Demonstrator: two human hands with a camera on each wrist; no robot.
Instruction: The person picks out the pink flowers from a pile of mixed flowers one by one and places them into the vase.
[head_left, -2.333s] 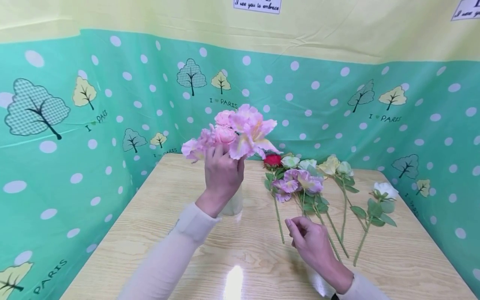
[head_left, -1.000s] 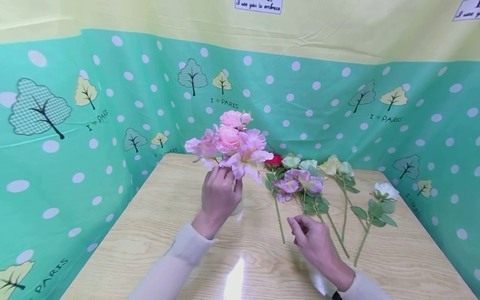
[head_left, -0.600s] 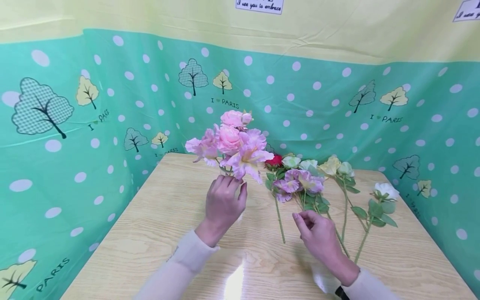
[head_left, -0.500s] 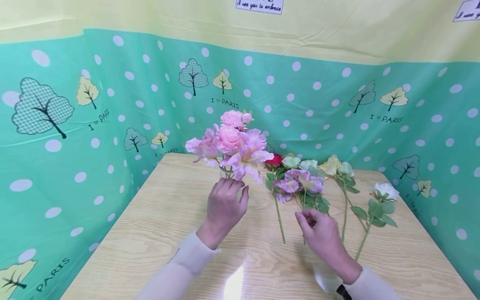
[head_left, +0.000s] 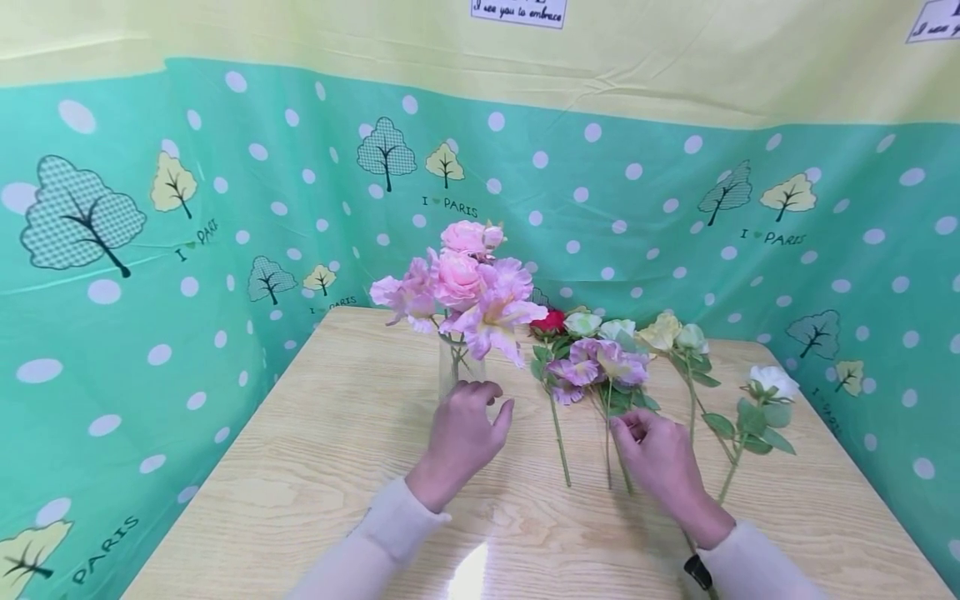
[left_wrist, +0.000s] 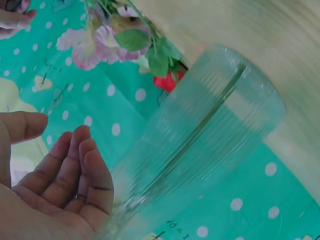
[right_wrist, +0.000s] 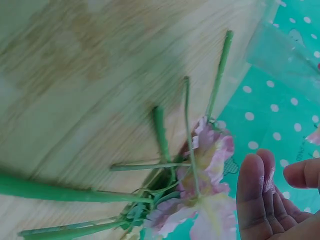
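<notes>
Glass vase (head_left: 447, 368) stands unheld, relaxed left hand (head_left: 465, 429) drawn back; right of it, loose-fingered right hand (head_left: 663, 458) nears lilac flowers (head_left: 621, 363).

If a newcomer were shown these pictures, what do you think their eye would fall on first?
Probably the pink and lilac bunch standing in a clear vase, slightly left of centre in the head view, with the left hand low in front. Next, perhaps the vivid red flower at the left end of the loose flowers on the table's right side. The green dotted cloth behind the table also stands out.
</notes>
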